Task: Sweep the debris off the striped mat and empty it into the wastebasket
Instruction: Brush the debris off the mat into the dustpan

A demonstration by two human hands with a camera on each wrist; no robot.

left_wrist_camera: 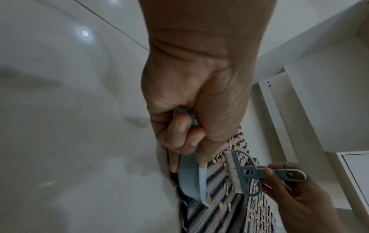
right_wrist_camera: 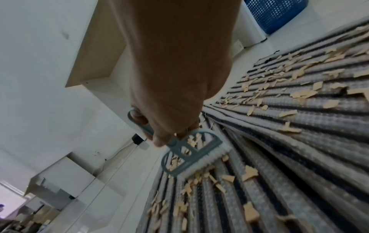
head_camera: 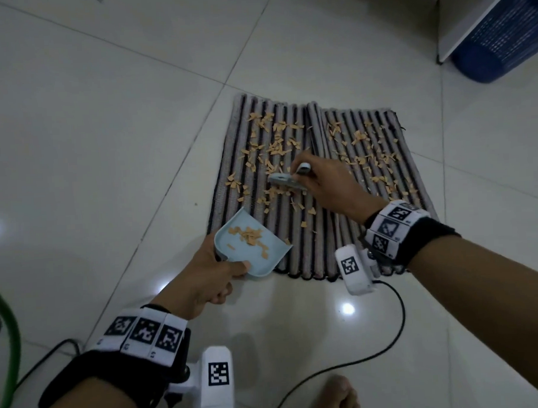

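Note:
A grey and dark striped mat (head_camera: 297,236) lies on the tiled floor, strewn with tan debris chips (head_camera: 274,148). My left hand (head_camera: 215,277) grips the handle of a light blue dustpan (head_camera: 251,244), whose lip rests on the mat's near left corner; some chips lie in the pan. My right hand (head_camera: 325,183) holds the handle of a small grey-blue brush (head_camera: 286,181) with its white bristles (right_wrist_camera: 201,162) down on the mat among the chips. The blue mesh wastebasket (head_camera: 506,30) stands at the far right.
A white cabinet panel (head_camera: 469,19) stands beside the wastebasket. A black cable (head_camera: 391,340) curls over the floor near my right arm, a green hose (head_camera: 9,354) runs along the left edge, and a bare foot (head_camera: 341,398) shows at the bottom.

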